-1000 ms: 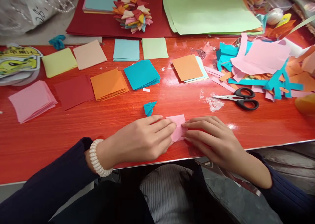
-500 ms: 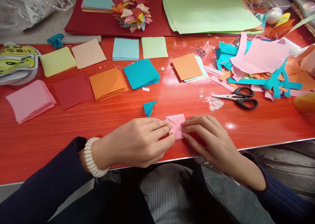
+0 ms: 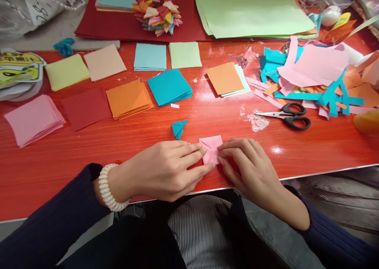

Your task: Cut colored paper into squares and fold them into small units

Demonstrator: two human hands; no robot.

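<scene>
A small pink square of origami paper [image 3: 212, 142], its corners folded inward, lies flat near the table's front edge. My left hand [image 3: 173, 168] presses its fingertips on the paper's left and lower edges. On the other side, the fingers of my right hand [image 3: 250, 162] grip its right edge, thumb low and index above. The fingertips cover parts of both edges. Just beyond my left fingers sits a small folded blue paper piece [image 3: 179, 128], apart from both hands.
Paper stacks in pink [image 3: 34, 119], red [image 3: 85, 108], orange [image 3: 128, 99] and blue [image 3: 168, 86] lie ahead. Black-handled scissors [image 3: 291, 116] rest at right beside paper scraps [image 3: 314, 66]. A multicoloured folded-paper ring [image 3: 158, 12] and green sheets [image 3: 254, 12] are at the back.
My right hand has shifted slightly left, and my left fingers reach a little further along the pink paper's lower edge. The view has moved slightly.
</scene>
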